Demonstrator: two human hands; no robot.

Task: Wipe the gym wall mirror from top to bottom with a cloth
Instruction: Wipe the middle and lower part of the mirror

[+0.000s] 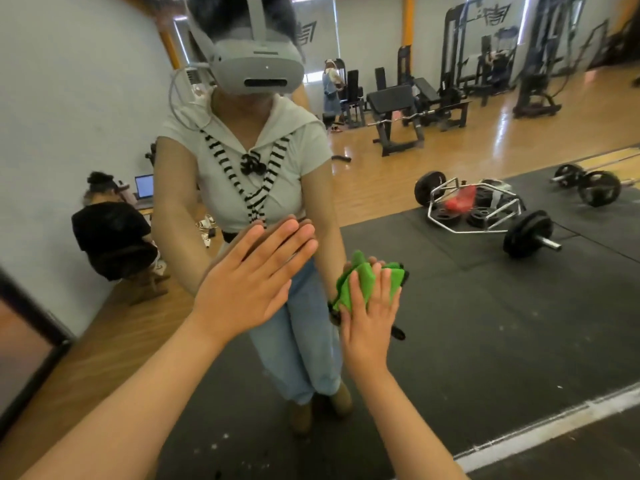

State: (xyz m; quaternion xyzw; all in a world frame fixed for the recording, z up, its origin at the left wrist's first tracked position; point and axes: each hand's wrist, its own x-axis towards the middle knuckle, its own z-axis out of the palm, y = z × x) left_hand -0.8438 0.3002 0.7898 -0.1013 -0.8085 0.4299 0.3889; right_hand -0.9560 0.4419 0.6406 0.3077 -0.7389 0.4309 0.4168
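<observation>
The wall mirror (485, 323) fills nearly the whole view and reflects me and the gym behind. My left hand (249, 282) lies flat on the glass with straight fingers, left of centre. My right hand (370, 317) presses a bunched green cloth (363, 278) against the mirror with its fingers spread over the cloth. The cloth shows above and between the fingertips. Both hands sit at about waist height of my reflection.
The mirror's dark frame edge (34, 327) runs along the lower left. Reflected in the glass are barbells and weight plates (485, 209) on a black mat, benches and racks further back, and a seated person (110, 233) by a laptop.
</observation>
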